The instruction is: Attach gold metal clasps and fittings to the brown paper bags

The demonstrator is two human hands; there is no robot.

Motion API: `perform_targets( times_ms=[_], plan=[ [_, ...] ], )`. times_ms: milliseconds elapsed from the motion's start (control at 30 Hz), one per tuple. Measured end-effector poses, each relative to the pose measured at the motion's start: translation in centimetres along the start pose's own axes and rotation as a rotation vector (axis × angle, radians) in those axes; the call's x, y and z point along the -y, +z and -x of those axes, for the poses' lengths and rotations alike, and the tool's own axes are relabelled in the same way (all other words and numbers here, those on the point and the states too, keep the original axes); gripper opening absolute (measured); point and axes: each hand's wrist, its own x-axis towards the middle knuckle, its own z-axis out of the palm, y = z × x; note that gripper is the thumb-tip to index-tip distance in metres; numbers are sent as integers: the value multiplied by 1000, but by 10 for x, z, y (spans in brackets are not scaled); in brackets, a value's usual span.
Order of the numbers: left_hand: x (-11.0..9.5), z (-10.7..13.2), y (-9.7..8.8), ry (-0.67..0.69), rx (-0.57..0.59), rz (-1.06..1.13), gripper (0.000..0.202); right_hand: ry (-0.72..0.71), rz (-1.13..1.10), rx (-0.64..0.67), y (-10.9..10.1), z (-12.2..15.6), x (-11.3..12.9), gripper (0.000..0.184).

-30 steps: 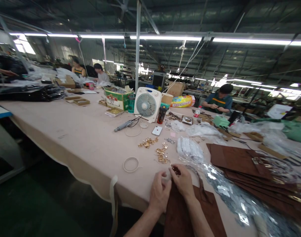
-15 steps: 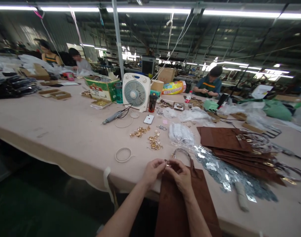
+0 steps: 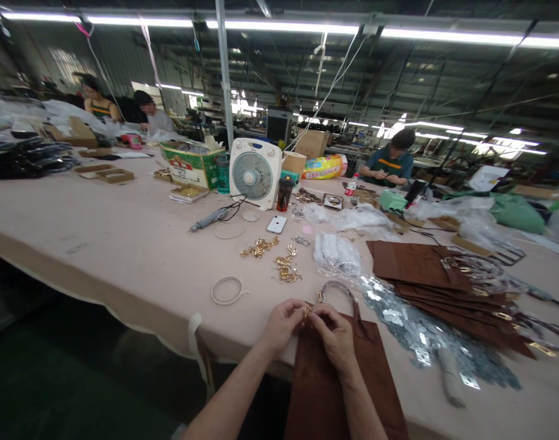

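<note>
Fingers of my left hand (image 3: 283, 325) and my right hand (image 3: 335, 336) are pinched together on a small gold-coloured metal fitting (image 3: 307, 312), whose exact shape is too small to tell. Under them a brown bag panel (image 3: 375, 366) hangs over the table's front edge, with a rounded, wrapped handle (image 3: 348, 288) at its top. Beyond my hands lie loose gold metal fittings (image 3: 286, 269) and another gold pile (image 3: 260, 247). To the left is a coil of pale tape (image 3: 227, 290).
Brown bag panels with handles (image 3: 421, 269) are stacked at right, beside scattered metal plates (image 3: 394, 315) and a grey roll (image 3: 450, 376). Farther back stand a fan (image 3: 255, 174), a phone (image 3: 276, 224), a dark cup (image 3: 285, 192) and a corded tool (image 3: 208, 219). A co-worker (image 3: 389, 162) sits across.
My fingers have shifted slightly around the small fitting, which now shows more gold. The view has tilted a little; the things on the table have stayed put.
</note>
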Motion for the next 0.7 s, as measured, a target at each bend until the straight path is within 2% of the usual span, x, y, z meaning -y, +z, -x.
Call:
perform_targets(
  times_ms=[133, 233, 400, 700],
  plan=[
    [-1, 7, 2, 164, 33, -148, 48, 43, 2, 15, 0, 0, -2, 26],
    [-1, 12, 5, 256, -8, -310, 40, 56, 6, 21, 0, 2, -4, 26],
    [3, 13, 8, 177, -93, -317, 45, 24, 20, 79, 0, 4, -1, 20],
    [5, 9, 4, 126, -67, -279, 51, -158, 147, 56, -3, 8, 4, 9]
  ],
)
